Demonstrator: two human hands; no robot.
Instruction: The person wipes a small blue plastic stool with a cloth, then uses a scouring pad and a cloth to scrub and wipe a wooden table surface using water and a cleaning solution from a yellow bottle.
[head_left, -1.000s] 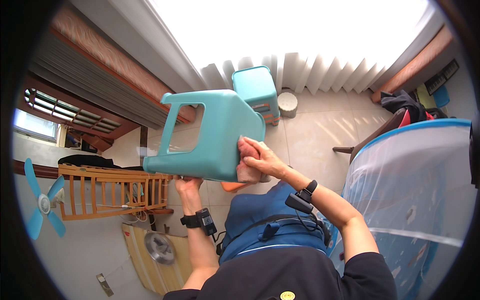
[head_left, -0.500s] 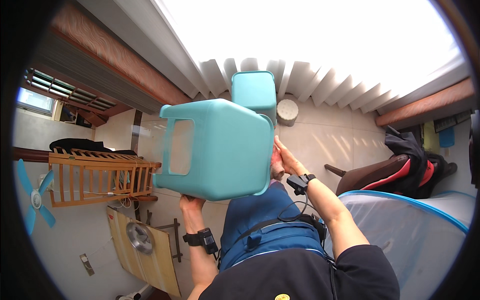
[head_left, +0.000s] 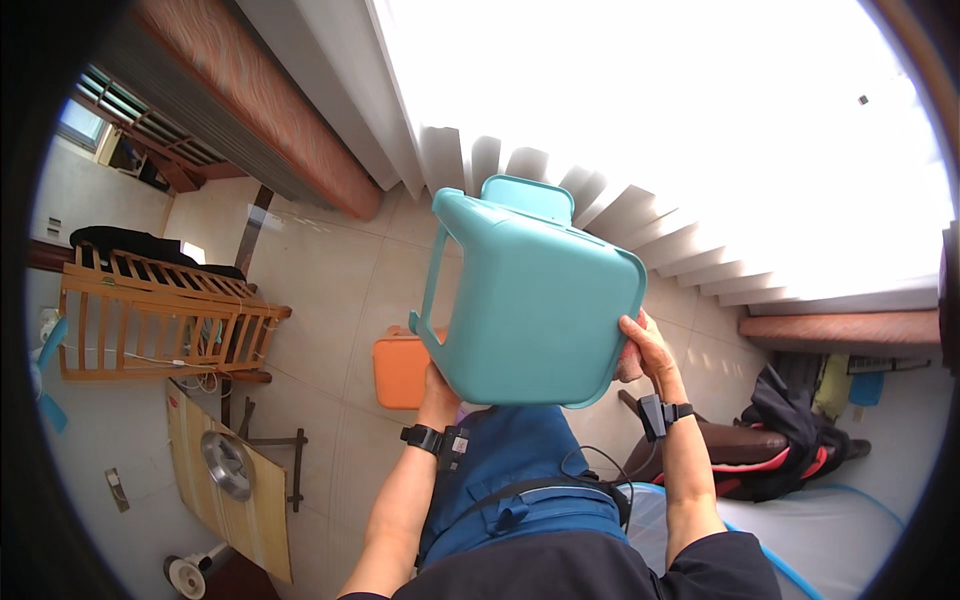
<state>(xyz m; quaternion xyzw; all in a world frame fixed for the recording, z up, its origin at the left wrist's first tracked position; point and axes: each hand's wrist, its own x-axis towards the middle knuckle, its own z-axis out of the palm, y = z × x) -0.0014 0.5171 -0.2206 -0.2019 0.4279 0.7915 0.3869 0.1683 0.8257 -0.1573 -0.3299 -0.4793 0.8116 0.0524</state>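
Observation:
A teal plastic stool (head_left: 545,310) is held up on its side before me, its legs toward the left and its lipped end toward the right. My left hand (head_left: 438,395) supports it low at the leg side, the fingers partly hidden behind the plastic. At the right end, my right hand (head_left: 650,350) has a reddish cloth (head_left: 628,362) bunched in it, pressed by the stool's rim. Behind the raised stool stands a second teal stool (head_left: 530,198), mostly covered. An orange stool (head_left: 398,375) is on the floor near my left hand.
White pleated curtains (head_left: 640,225) hang ahead. To the left are a wooden slatted rack (head_left: 170,330) and a board with a round metal lid-like piece (head_left: 228,465). On the right sit a dark chair with red trim (head_left: 730,450) and a blue-edged mesh cover (head_left: 800,530).
The held stool has shifted right and turned, its leg end now tipped upward. Both hands moved right with it. The orange stool has come into view, and the white round stool is now hidden.

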